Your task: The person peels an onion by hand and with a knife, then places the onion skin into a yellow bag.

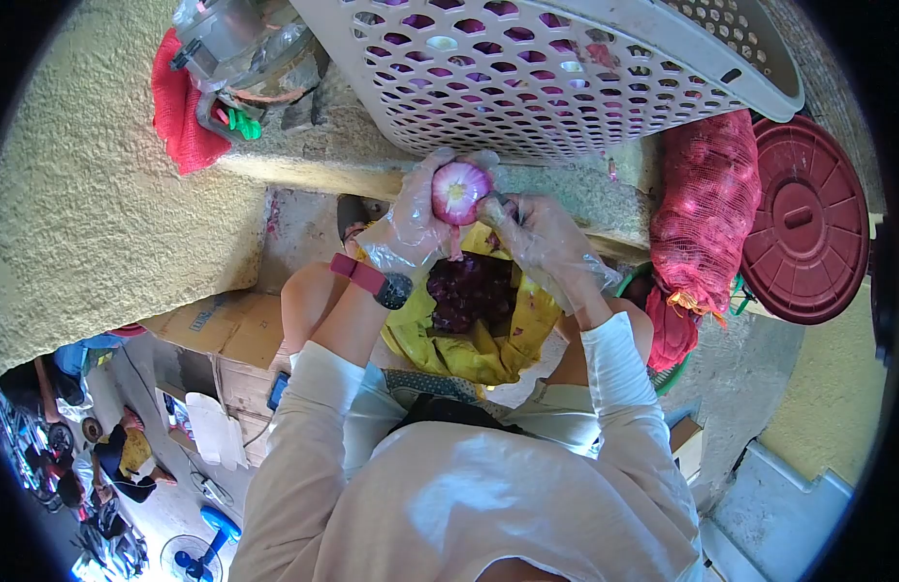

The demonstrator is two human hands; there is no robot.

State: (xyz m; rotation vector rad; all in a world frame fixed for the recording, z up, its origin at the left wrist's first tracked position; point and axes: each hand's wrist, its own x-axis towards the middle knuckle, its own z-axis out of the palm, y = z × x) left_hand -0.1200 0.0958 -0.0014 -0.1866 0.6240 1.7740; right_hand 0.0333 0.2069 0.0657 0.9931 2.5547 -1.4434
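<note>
In a clear plastic glove, my left hand (pixel 416 215) is closed around a purple-red onion (pixel 460 193), its pale end facing up. A strip of skin hangs below the onion. My right hand (pixel 542 233), also gloved in clear plastic, is pinched right at the onion's right side. A small dark shape shows at its fingertips, and I cannot tell what it is. Below both hands, between my knees, stands an open yellow bag (pixel 522 341) with dark purple onion skins (pixel 469 293) inside.
A grey perforated basket (pixel 527 92) of onions sits on the concrete ledge ahead. To the right are a red mesh sack (pixel 706 209) of onions and a dark red lid (pixel 806 221). Cardboard boxes (pixel 222 325) stand left; a fan (pixel 191 561) and other people are behind.
</note>
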